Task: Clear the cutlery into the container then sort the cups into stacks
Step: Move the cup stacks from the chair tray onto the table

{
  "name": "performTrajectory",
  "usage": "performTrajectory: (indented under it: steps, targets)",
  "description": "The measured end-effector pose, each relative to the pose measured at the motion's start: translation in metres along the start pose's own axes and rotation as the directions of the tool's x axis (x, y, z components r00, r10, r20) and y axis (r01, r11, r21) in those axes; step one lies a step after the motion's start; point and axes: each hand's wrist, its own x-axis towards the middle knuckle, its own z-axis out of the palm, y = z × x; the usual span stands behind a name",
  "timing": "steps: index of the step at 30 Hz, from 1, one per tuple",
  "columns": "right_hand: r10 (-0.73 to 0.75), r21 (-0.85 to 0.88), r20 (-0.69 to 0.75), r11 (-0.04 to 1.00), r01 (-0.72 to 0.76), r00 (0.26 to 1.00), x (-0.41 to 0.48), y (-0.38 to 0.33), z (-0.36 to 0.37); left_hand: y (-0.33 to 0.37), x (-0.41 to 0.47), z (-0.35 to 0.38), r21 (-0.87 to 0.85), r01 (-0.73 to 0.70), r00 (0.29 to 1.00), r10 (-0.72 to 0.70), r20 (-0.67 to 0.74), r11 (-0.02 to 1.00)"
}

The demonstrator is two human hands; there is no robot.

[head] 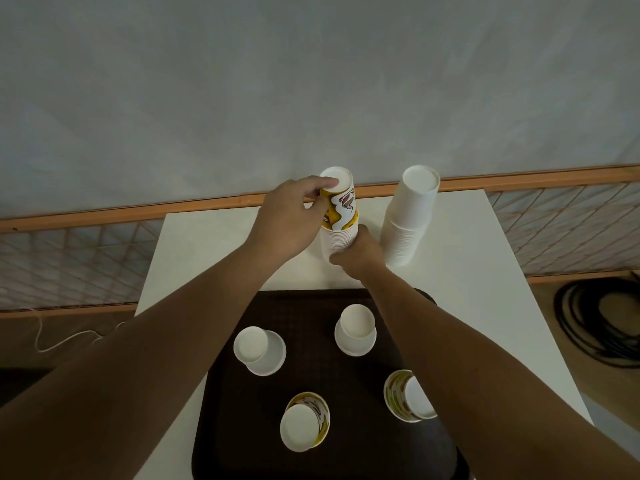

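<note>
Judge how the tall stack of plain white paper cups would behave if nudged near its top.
The tall white cup stack is narrow for its height and unheld, so it would probably tip. Being paper, it is likely light and might slide on the smooth white table. Nested rims suggest it moves as one.

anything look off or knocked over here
Nothing stands out: the patterned stack and white stack stand on the table, four cups sit upside down on the tray, none tipped or spilled.
</note>
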Motion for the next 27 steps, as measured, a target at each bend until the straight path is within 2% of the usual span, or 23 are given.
performTrajectory:
  steps: [3,7,11,14,16,21,27]
  targets:
    - [0.022,0.043,0.03,0.999,-0.023,0.999,-0.011,-0.006,-0.009,0.008,-0.003,-0.01,-0.005,0.01,1.0,-0.01,-0.013,1.0]
    - [0.021,0.067,0.019,0.998,-0.022,1.0,-0.04,-0.019,-0.026,0.018,-0.02,-0.031,-0.023,-0.026,0.994,0.024,-0.106,0.999]
    - [-0.043,0.156,-0.115,0.986,0.06,0.992,-0.096,-0.037,-0.046,0.015,-0.059,-0.067,-0.118,-0.055,0.98,0.031,-0.199,0.992]
    - [-0.099,0.249,-0.254,0.954,0.164,0.962,-0.143,-0.054,-0.052,0.002,-0.099,-0.1,-0.169,-0.077,0.967,0.032,-0.254,0.983]
    - [-0.156,0.273,-0.295,0.932,0.24,0.943,-0.175,-0.069,-0.045,-0.013,-0.129,-0.125,-0.183,-0.095,0.958,0.04,-0.283,0.978]
    - [-0.322,0.298,-0.253,0.871,0.39,0.912,-0.255,-0.125,0.017,-0.07,-0.209,-0.196,-0.188,-0.08,0.949,0.017,-0.316,0.979]
    - [-0.443,0.354,-0.076,0.826,0.44,0.893,-0.33,-0.198,0.145,-0.166,-0.305,-0.298,-0.022,0.0,0.933,-0.008,-0.36,1.0]
